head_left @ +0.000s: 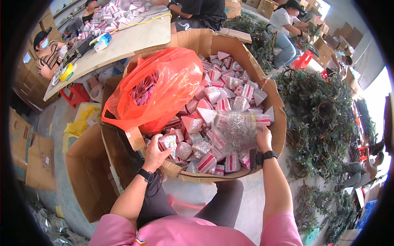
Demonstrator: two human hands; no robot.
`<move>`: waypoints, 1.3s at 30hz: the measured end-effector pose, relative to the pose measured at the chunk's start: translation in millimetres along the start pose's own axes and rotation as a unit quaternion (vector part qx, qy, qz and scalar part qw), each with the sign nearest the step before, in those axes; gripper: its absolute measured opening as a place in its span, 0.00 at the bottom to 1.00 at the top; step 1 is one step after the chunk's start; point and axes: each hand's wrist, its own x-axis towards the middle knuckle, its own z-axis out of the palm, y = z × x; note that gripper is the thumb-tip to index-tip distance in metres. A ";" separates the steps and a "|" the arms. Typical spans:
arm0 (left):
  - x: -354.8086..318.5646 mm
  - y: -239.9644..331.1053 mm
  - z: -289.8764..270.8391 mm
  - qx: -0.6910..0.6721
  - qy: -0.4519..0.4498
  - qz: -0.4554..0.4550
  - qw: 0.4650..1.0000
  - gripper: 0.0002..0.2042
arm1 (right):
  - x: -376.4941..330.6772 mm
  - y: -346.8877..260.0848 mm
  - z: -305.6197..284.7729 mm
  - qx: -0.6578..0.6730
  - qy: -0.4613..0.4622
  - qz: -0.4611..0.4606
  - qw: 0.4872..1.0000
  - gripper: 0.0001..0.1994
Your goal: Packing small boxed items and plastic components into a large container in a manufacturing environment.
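Note:
A large cardboard box (276, 95) in front of my lap holds many small cake-slice-shaped pieces (213, 94), pale and glittery with pink stripes. At the box's near left, my left hand (155, 155) has its thumb and index finger around one glittery piece (167, 142). My right hand (264, 138), over the right side, grips the edge of a clear plastic bag (234, 133). Inside that bag is a tangle of thin silvery bits, too fine to name. A pink-striped piece (262, 119) shows just above my right fingers. In the box's far left lies a red plastic bag (170, 78) with pinkish items inside.
An open cardboard box (84, 164) stands at the left. Beyond, a worktable (143, 35) carries more pieces and yellow tape (66, 72), with people seated around it. Leafy green garlands (316, 119) are heaped at the right, near a person on a red stool (303, 60).

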 end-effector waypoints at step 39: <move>0.2 -0.2 3.5 0.016 0.010 0.015 1.000 0.29 | -69.9 -65.0 9.0 0.102 0.129 -0.188 0.968 0.08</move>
